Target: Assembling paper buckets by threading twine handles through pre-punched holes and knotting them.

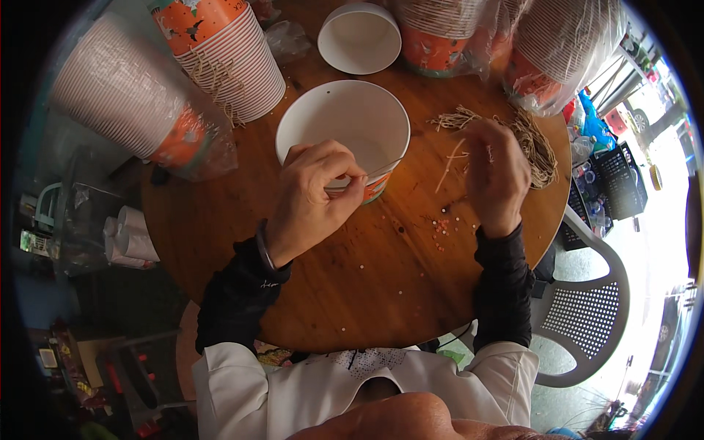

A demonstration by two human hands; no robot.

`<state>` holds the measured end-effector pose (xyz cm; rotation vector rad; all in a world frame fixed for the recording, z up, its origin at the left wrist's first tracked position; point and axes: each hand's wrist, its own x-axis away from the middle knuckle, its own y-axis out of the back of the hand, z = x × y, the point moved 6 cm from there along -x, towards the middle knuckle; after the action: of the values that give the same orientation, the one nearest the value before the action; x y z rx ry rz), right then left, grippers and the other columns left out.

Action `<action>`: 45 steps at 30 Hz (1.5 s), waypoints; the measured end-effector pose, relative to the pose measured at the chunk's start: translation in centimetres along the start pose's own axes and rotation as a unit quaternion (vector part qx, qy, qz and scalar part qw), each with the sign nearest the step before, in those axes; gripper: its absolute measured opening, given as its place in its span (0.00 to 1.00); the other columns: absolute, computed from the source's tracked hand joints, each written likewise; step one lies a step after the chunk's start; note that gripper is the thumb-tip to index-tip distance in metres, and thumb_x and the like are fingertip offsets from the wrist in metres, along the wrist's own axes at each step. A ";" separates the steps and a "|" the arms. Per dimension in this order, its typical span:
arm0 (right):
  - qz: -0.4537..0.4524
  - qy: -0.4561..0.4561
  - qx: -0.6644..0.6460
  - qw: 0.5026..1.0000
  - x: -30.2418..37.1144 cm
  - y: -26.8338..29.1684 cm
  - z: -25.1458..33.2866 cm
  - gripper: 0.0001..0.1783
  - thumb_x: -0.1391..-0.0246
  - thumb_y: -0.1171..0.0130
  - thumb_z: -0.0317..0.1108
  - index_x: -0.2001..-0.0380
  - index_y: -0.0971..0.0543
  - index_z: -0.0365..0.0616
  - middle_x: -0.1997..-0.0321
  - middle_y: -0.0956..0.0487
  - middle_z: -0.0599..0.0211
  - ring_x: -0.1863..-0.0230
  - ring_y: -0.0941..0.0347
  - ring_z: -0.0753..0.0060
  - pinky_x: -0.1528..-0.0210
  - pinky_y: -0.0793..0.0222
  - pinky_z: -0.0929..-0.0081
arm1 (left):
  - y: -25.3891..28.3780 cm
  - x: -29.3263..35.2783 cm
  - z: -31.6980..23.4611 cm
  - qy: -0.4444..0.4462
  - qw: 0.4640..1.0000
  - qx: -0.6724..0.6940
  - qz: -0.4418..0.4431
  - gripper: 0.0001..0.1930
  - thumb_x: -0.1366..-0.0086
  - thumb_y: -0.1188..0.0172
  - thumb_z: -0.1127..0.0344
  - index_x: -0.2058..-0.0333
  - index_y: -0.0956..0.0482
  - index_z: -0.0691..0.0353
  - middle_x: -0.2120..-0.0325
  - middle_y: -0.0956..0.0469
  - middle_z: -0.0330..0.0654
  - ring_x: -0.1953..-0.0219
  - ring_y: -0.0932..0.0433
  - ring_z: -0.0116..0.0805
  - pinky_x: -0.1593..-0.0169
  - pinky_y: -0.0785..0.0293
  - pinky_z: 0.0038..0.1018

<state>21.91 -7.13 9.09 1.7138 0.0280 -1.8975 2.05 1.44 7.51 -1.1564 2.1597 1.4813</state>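
Note:
A white-lined paper bucket (341, 110) with an orange printed outside stands on the round wooden table. My left hand (315, 198) is closed in a pinch at its near rim. A thin line runs right from those fingertips along the rim, too fine to make out. To the right, my right hand (499, 176) is raised over the table, its curled fingers partly blurred. A short tan twisted cord (449, 167) hangs from its fingertips. Behind that hand lies a loose bundle of similar cords (541, 150).
Another white bucket (359, 38) stands behind the first. Nested bucket stacks, some in clear plastic, line the far edge, including an orange-topped stack (231, 73) with cords on it. Small bits (441, 226) dot the wooden table (352, 308). A plastic chair (587, 315) stands right.

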 end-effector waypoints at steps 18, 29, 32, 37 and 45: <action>0.065 -0.104 0.113 0.986 2.1 0.1 -7.8 0.07 0.46 0.40 0.27 0.62 0.20 0.44 0.62 0.23 0.62 0.66 0.23 0.58 0.66 0.28 0.67 | 0.7 0.8 1.4 -0.048 0.991 -0.127 0.001 0.07 0.44 0.42 0.75 0.66 0.26 0.57 0.73 0.24 0.37 0.66 0.23 0.37 0.41 0.41 0.39; -0.003 -0.371 -0.370 0.851 4.2 -2.6 -9.5 0.08 0.38 0.45 0.29 0.59 0.22 0.37 0.57 0.21 0.64 0.60 0.22 0.69 0.58 0.25 0.73 | 5.2 -0.2 6.1 -0.070 0.989 -0.131 0.001 0.08 0.45 0.49 0.77 0.68 0.24 0.59 0.72 0.24 0.37 0.64 0.24 0.36 0.42 0.40 0.35; -0.046 -0.360 -0.678 0.639 3.9 -3.8 -6.5 0.08 0.34 0.50 0.30 0.57 0.24 0.40 0.55 0.22 0.62 0.56 0.22 0.69 0.52 0.25 0.73 | 5.4 -1.5 4.7 -0.009 0.996 0.073 -0.058 0.09 0.37 0.48 0.75 0.60 0.21 0.65 0.65 0.21 0.42 0.60 0.22 0.33 0.51 0.30 0.28; -0.001 -0.296 -0.779 0.552 3.1 -5.4 -1.9 0.07 0.35 0.48 0.33 0.60 0.27 0.40 0.55 0.26 0.61 0.60 0.24 0.64 0.57 0.26 0.71 | 1.1 -3.8 0.8 0.009 0.982 0.189 -0.011 0.09 0.32 0.45 0.70 0.58 0.22 0.69 0.63 0.20 0.42 0.58 0.22 0.29 0.54 0.28 0.24; -0.011 -0.332 -0.796 0.505 3.5 -5.9 -1.1 0.07 0.36 0.47 0.33 0.61 0.27 0.40 0.57 0.25 0.60 0.60 0.24 0.64 0.56 0.27 0.69 | -2.7 -3.0 1.1 0.114 0.924 0.348 0.114 0.11 0.31 0.43 0.66 0.59 0.21 0.69 0.69 0.19 0.38 0.64 0.21 0.22 0.56 0.25 0.21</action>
<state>20.38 -3.23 3.56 -0.3211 1.0951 -1.2873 5.75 3.38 7.07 -0.8588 2.7095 0.5365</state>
